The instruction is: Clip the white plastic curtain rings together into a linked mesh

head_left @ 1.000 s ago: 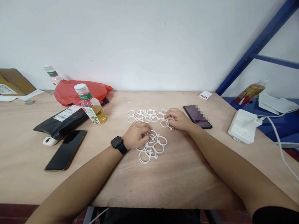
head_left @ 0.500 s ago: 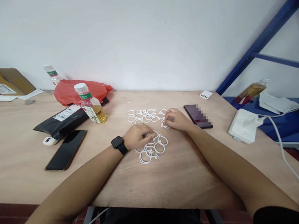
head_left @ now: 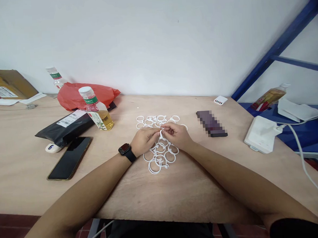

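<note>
Several white plastic rings lie on the wooden table (head_left: pixel 179 189) in two groups: loose rings (head_left: pixel 153 121) farther away and a linked cluster (head_left: pixel 158 160) nearer me. My left hand (head_left: pixel 144 140), with a black watch on its wrist, and my right hand (head_left: pixel 177 135) meet just above the cluster. Both pinch the same white ring (head_left: pixel 162 134) between their fingertips, fingers closed on it. The hands hide part of the rings beneath them.
Left of the rings stand a bottle of yellow drink (head_left: pixel 97 110), a black parcel (head_left: pixel 65 128), a red bag (head_left: pixel 84 94), a black phone (head_left: pixel 70 158) and a small white device (head_left: pixel 52 148). A second phone (head_left: pixel 211 123), white adapters (head_left: pixel 261 134) and a cable (head_left: pixel 303 160) lie right.
My right hand has come left from the far rings with a ring, and my left hand has lifted slightly to meet it; both now pinch one ring between them.
</note>
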Available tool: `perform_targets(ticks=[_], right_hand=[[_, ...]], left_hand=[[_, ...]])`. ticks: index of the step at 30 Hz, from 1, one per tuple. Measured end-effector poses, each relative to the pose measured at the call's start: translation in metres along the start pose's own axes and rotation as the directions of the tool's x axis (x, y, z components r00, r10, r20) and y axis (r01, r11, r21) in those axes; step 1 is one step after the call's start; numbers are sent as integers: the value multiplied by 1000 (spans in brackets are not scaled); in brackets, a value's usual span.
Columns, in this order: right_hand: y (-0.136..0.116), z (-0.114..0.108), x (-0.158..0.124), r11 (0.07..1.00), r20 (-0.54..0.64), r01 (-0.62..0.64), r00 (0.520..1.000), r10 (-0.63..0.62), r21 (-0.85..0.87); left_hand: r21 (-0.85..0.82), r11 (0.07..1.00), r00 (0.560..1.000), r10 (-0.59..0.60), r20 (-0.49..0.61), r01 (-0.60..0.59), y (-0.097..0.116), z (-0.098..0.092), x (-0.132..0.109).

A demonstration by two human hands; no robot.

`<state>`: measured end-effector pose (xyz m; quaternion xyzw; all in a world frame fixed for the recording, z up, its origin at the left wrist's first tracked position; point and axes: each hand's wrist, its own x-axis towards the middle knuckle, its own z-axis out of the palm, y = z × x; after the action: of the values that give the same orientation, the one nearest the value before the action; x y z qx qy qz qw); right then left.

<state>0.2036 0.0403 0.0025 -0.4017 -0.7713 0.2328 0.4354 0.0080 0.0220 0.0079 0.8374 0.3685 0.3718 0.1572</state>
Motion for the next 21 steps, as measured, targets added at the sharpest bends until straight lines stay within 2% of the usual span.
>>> perform_targets(ticks=[3, 7, 9, 18, 21], right_hand=[[-1, -1, -2, 998, -17, 42, 999, -43, -55], [3, -3, -2, 996, -123, -38, 992, 28, -79], [3, -2, -2, 993, -142, -36, 990, 19, -117], [5, -1, -3, 948, -116, 88, 985, -129, -304], [6, -3, -3, 938, -63, 162, 980, -190, -308]], left_hand=[[-57, 998, 999, -15, -38, 13, 2, 0, 0], [-103, 995, 998, -15, -68, 8, 7, -1, 0], [-112, 994, 996, -11, -88, 1, 10, -1, 1], [-163, 982, 973, -130, -192, 99, 7, 4, -1], [-196, 975, 973, -138, -183, 101, 6, 4, -1]])
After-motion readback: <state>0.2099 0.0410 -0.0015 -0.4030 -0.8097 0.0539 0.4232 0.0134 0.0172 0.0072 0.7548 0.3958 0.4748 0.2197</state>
